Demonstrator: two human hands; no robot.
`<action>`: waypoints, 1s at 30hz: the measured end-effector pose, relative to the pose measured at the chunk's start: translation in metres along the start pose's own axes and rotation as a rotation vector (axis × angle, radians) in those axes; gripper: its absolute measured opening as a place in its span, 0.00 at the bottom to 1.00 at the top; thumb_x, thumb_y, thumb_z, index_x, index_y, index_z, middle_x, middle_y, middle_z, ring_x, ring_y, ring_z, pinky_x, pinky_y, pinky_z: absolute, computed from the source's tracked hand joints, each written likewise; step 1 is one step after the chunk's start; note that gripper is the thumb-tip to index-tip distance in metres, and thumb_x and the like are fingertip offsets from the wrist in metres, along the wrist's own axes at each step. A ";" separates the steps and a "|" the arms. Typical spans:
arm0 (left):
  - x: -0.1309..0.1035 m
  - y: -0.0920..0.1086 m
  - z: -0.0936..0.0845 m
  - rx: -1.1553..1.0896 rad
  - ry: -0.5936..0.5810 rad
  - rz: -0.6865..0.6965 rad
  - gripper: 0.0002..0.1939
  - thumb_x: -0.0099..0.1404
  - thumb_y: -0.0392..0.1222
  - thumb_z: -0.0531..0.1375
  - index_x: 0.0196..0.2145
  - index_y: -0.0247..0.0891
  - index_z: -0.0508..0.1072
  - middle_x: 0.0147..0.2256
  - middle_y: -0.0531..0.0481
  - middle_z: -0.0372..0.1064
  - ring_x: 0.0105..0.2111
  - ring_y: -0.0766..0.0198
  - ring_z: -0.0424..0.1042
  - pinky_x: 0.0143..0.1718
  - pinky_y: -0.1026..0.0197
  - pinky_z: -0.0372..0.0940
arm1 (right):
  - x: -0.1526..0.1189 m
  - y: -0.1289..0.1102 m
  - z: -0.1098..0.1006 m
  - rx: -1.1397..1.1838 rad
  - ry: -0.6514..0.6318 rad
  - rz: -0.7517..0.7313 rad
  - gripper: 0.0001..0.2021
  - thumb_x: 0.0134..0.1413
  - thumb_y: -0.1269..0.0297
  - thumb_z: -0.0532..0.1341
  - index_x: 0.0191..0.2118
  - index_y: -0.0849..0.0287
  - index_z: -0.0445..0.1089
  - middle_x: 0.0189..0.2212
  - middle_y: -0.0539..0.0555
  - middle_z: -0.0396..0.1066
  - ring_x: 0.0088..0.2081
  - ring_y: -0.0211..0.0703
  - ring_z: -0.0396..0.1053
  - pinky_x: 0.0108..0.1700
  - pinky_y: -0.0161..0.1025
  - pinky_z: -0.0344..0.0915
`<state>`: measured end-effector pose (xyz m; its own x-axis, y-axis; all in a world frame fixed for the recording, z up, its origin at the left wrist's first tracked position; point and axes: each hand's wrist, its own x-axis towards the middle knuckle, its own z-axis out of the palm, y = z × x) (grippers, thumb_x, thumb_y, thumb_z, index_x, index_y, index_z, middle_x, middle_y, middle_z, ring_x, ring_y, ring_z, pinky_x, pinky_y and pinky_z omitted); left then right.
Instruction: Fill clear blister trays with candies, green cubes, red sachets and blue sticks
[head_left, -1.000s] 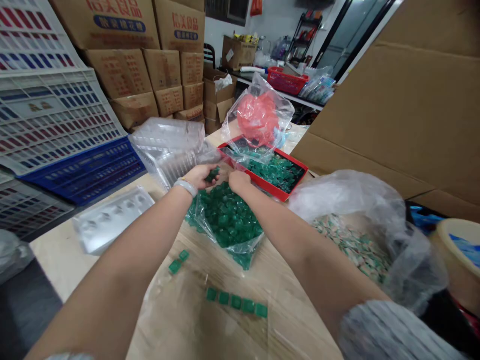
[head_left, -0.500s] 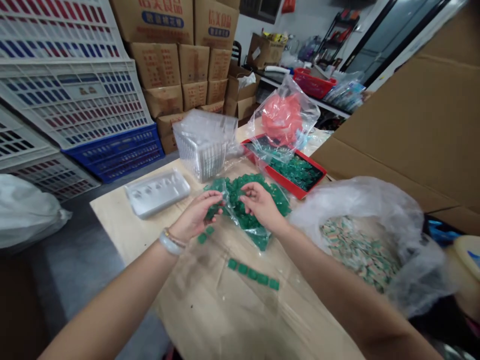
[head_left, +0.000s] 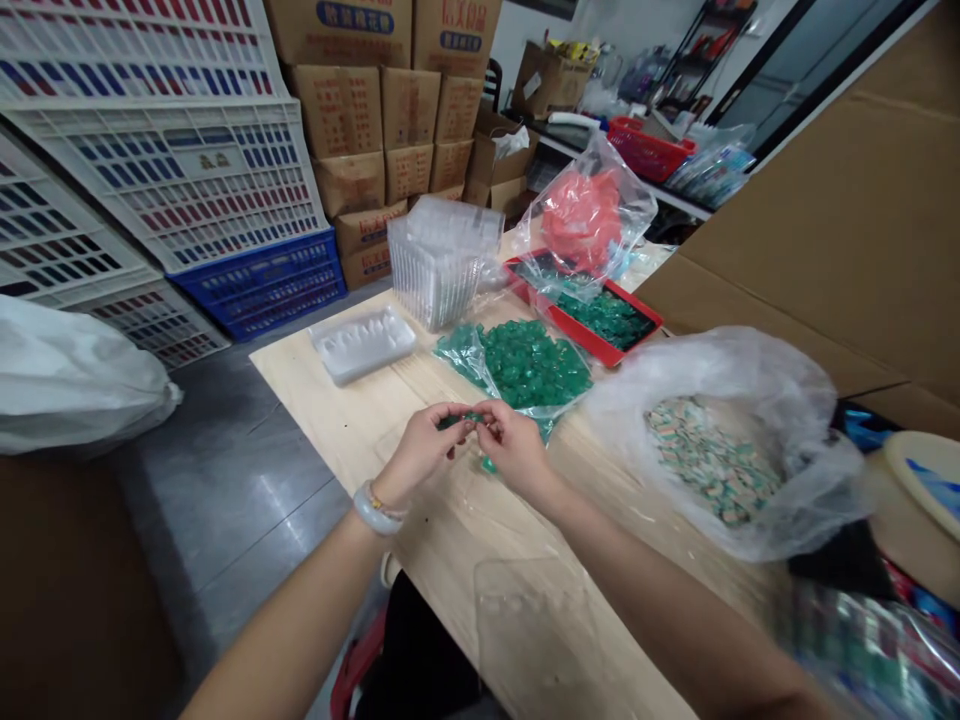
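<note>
My left hand (head_left: 424, 452) and my right hand (head_left: 517, 448) meet over the table, fingers pinched together around small green square pieces (head_left: 466, 420). Fingers hide most of these pieces, and how many there are I cannot tell. Another green piece (head_left: 489, 465) shows just below my right fingertips. Beyond the hands, a heap of green squares (head_left: 529, 365) lies in an opened clear plastic bag (head_left: 491, 375). A flat clear plastic tray (head_left: 532, 620) lies near the table's front edge.
On the table (head_left: 300, 400) stand a white moulded tray (head_left: 362, 345), stacked clear trays (head_left: 435, 270) and a red-rimmed box (head_left: 619, 350) of green pieces. A plastic bag (head_left: 814, 480) of pale green-and-tan pieces lies right. Crates (head_left: 262, 285) and cartons (head_left: 341, 110) are stacked behind.
My hands have come off the green heap toward me and joined over green pieces. The row of green squares on the table no longer shows. The view has shifted.
</note>
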<state>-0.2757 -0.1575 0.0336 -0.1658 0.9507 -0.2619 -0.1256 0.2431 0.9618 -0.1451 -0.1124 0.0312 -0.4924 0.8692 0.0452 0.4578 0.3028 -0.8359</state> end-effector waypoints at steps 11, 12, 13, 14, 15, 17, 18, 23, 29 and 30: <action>0.000 0.008 0.004 -0.093 -0.021 -0.030 0.14 0.51 0.48 0.59 0.26 0.31 0.71 0.24 0.49 0.66 0.19 0.72 0.60 0.16 0.69 0.52 | 0.004 -0.005 -0.013 0.041 0.063 -0.099 0.09 0.49 0.67 0.53 0.35 0.58 0.67 0.26 0.51 0.66 0.25 0.35 0.63 0.29 0.34 0.60; 0.001 0.008 0.006 -0.103 0.009 -0.020 0.15 0.51 0.49 0.59 0.26 0.31 0.71 0.24 0.50 0.65 0.19 0.72 0.60 0.16 0.69 0.52 | 0.003 -0.004 -0.013 0.112 0.071 -0.015 0.08 0.49 0.64 0.53 0.33 0.59 0.67 0.24 0.50 0.65 0.23 0.34 0.61 0.26 0.33 0.59; 0.002 0.007 0.009 -0.108 0.043 -0.006 0.15 0.51 0.49 0.59 0.26 0.32 0.71 0.22 0.51 0.64 0.19 0.72 0.59 0.16 0.69 0.52 | 0.002 -0.003 -0.013 0.185 0.065 0.066 0.08 0.49 0.61 0.53 0.30 0.59 0.66 0.22 0.49 0.64 0.20 0.33 0.60 0.24 0.33 0.58; 0.003 0.006 0.012 -0.106 0.072 0.008 0.15 0.51 0.50 0.59 0.27 0.32 0.71 0.21 0.53 0.63 0.18 0.73 0.58 0.16 0.69 0.51 | 0.001 -0.003 -0.012 0.253 0.048 0.130 0.10 0.49 0.58 0.54 0.28 0.59 0.65 0.20 0.48 0.63 0.18 0.32 0.58 0.22 0.32 0.57; 0.004 0.005 0.015 -0.100 0.091 0.024 0.15 0.51 0.50 0.59 0.27 0.32 0.71 0.20 0.54 0.61 0.17 0.73 0.57 0.16 0.68 0.51 | 0.001 -0.003 -0.012 0.315 0.029 0.176 0.11 0.48 0.56 0.55 0.26 0.59 0.63 0.18 0.47 0.62 0.17 0.32 0.57 0.20 0.32 0.56; 0.006 0.004 0.020 -0.084 0.095 0.056 0.15 0.52 0.50 0.58 0.28 0.33 0.72 0.18 0.56 0.59 0.16 0.73 0.55 0.16 0.68 0.51 | 0.001 -0.004 -0.012 0.432 0.024 0.234 0.12 0.45 0.54 0.57 0.24 0.59 0.62 0.17 0.46 0.61 0.16 0.30 0.55 0.18 0.31 0.54; 0.007 0.003 0.023 -0.069 0.093 0.072 0.15 0.53 0.50 0.58 0.29 0.34 0.72 0.18 0.56 0.58 0.16 0.73 0.55 0.17 0.68 0.51 | 0.002 -0.005 -0.012 0.490 0.040 0.259 0.12 0.43 0.55 0.58 0.24 0.60 0.61 0.17 0.45 0.61 0.15 0.30 0.55 0.18 0.31 0.53; 0.011 0.003 0.033 0.181 0.212 0.240 0.11 0.53 0.45 0.58 0.32 0.37 0.74 0.25 0.51 0.68 0.26 0.66 0.66 0.29 0.65 0.61 | 0.009 -0.004 -0.018 0.619 0.054 0.369 0.10 0.37 0.59 0.59 0.22 0.60 0.60 0.15 0.44 0.60 0.13 0.28 0.53 0.15 0.29 0.49; 0.027 0.005 0.042 0.271 0.209 0.329 0.12 0.53 0.36 0.55 0.35 0.39 0.74 0.35 0.49 0.71 0.34 0.64 0.68 0.38 0.64 0.61 | 0.010 0.005 -0.035 0.514 0.026 0.334 0.09 0.38 0.59 0.58 0.25 0.60 0.63 0.15 0.44 0.60 0.14 0.28 0.53 0.16 0.29 0.50; 0.030 0.005 0.043 0.247 0.182 0.273 0.12 0.53 0.36 0.55 0.36 0.39 0.74 0.32 0.49 0.71 0.31 0.65 0.67 0.33 0.65 0.61 | 0.013 0.008 -0.043 0.483 0.036 0.324 0.09 0.38 0.59 0.58 0.26 0.60 0.63 0.16 0.44 0.60 0.14 0.28 0.54 0.16 0.29 0.50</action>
<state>-0.2394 -0.1194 0.0339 -0.3339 0.9425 0.0170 0.1816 0.0466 0.9823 -0.1160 -0.0820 0.0489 -0.3542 0.9031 -0.2428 0.1869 -0.1861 -0.9646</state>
